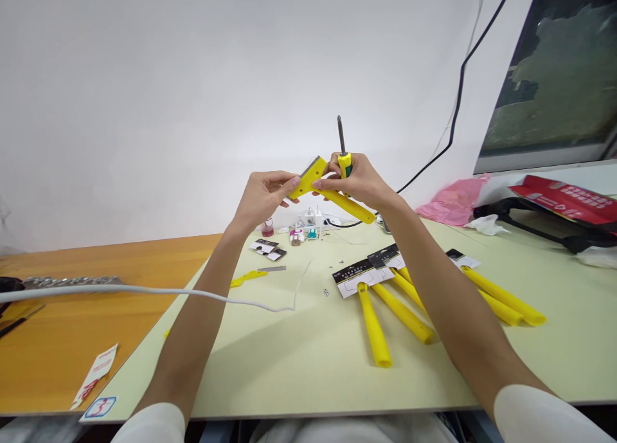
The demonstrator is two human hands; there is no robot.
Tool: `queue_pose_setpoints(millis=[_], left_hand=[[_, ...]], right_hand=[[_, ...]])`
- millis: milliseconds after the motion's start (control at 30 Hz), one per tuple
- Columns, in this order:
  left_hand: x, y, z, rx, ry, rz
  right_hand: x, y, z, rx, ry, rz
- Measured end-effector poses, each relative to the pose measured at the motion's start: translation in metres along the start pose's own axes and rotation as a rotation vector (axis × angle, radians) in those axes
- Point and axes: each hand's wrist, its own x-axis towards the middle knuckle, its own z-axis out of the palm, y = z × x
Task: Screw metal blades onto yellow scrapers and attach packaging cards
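A yellow scraper (312, 175) with a wide head and a round handle is held up above the table. My left hand (265, 195) pinches the left corner of its head, by the grey blade edge. My right hand (359, 179) grips the scraper where head and handle meet, thumb on top. That same hand also holds a yellow and dark green screwdriver (344, 162), its metal tip pointing up. The scraper's handle slants down to the right, below the right hand.
Several yellow handles (376, 327) with black and white cards (361, 277) lie at the right. Small metal pieces (326, 292), a loose blade (272, 269) and another yellow part (248, 278) rest mid-table. A white cable (193, 293) crosses the left; a pink bag (456, 200) is back right.
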Motion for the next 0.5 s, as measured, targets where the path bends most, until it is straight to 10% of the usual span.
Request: queue_pose_setpoints(millis=[500], left_hand=[[-0.0008,0.0044,0.0025,-0.017,-0.001,-0.005]], right_hand=[[-0.0003,-0.0009,0.004,0.016,0.033,-0.028]])
